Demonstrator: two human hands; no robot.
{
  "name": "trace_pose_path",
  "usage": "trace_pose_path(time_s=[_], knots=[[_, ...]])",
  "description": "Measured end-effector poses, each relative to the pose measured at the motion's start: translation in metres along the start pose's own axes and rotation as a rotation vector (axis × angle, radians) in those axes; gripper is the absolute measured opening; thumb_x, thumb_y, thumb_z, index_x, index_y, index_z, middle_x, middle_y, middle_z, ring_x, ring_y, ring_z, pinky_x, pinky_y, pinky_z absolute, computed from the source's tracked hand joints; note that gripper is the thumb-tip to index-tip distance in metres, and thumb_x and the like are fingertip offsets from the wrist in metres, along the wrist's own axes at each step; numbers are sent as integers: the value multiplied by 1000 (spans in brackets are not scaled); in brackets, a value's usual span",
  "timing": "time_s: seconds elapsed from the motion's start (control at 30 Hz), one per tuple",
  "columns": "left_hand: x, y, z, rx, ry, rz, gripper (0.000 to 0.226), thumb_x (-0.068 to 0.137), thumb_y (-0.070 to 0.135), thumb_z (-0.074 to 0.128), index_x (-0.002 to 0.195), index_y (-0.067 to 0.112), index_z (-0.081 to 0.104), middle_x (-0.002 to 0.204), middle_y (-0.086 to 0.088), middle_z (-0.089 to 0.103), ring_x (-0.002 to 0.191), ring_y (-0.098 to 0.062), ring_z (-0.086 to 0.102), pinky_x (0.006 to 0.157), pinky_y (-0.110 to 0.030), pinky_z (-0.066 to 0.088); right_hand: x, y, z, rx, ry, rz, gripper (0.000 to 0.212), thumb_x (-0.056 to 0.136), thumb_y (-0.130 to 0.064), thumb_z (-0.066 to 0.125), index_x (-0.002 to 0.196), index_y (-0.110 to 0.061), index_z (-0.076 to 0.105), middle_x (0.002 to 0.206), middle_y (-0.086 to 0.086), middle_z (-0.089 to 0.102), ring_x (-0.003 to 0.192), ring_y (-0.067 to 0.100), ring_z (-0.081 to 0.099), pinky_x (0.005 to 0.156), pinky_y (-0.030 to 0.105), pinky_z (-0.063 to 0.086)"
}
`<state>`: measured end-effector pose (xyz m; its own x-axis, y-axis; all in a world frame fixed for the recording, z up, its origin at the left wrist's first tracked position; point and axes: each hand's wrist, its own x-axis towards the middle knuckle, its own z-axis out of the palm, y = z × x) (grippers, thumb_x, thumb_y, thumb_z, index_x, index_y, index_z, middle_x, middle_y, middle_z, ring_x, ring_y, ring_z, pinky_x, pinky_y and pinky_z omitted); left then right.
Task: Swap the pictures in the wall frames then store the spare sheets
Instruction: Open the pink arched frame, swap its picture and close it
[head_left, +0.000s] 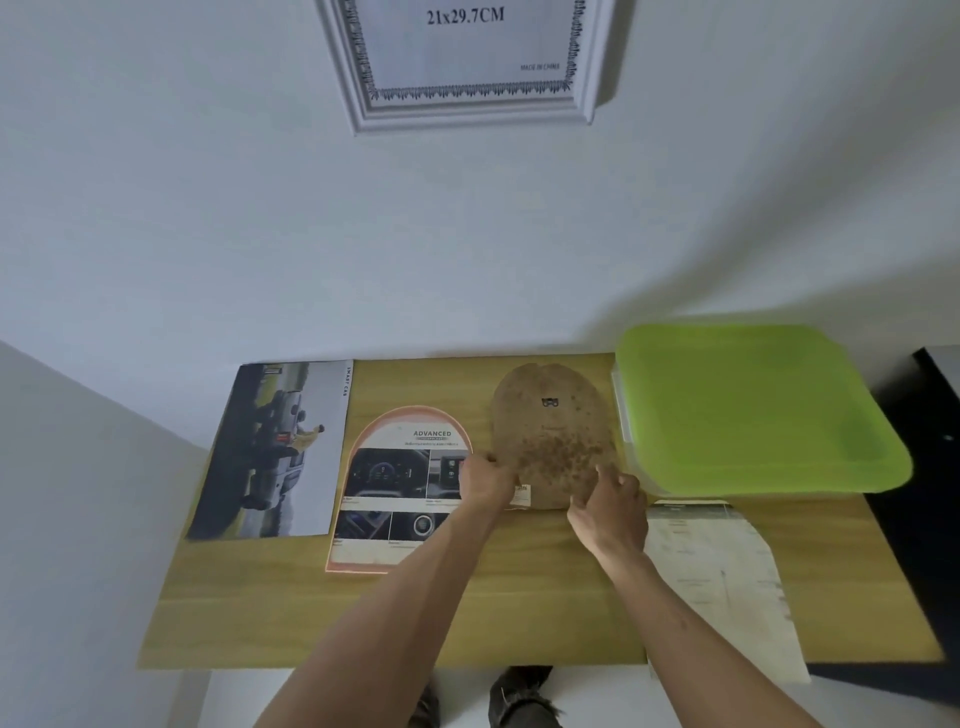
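Note:
A brown arch-shaped backing board lies face down on the wooden table, with a small metal hanger near its top. My left hand grips the board's lower left edge. My right hand rests on its lower right edge with fingers bent on it. An arch-shaped car-interior print lies just left of the board. A rectangular pickup-truck picture lies at the table's far left. A white frame holding a "21x29.7CM" insert hangs on the wall above.
A clear box with a lime-green lid stands at the table's back right. A pale printed sheet lies in front of it and overhangs the front edge. A dark object borders the table's right side. Shoes show below.

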<state>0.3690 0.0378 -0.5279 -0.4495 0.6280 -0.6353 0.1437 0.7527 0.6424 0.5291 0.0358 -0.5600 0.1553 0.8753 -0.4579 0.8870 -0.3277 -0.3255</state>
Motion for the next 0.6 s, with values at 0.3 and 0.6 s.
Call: trace_pose_path(time_s=[0.3,0.6], knots=[[-1,-2,-42,-226,-169,13,34,78,-16,65,101,10,64,99,-15,69,78,-24,69,76,-43,61,10,-2,-6,222,-1,43,65,90,-49,54,144,-16,38,132,17,53,119,38,53,97,47,49],[14,-40,-136,-202,-117,74,34,76,-17,67,98,10,66,92,-12,72,79,-24,72,73,-43,61,-18,-38,3,679,-137,-62,57,83,-21,76,137,-18,56,107,-1,70,95,15,67,81,30,55]])
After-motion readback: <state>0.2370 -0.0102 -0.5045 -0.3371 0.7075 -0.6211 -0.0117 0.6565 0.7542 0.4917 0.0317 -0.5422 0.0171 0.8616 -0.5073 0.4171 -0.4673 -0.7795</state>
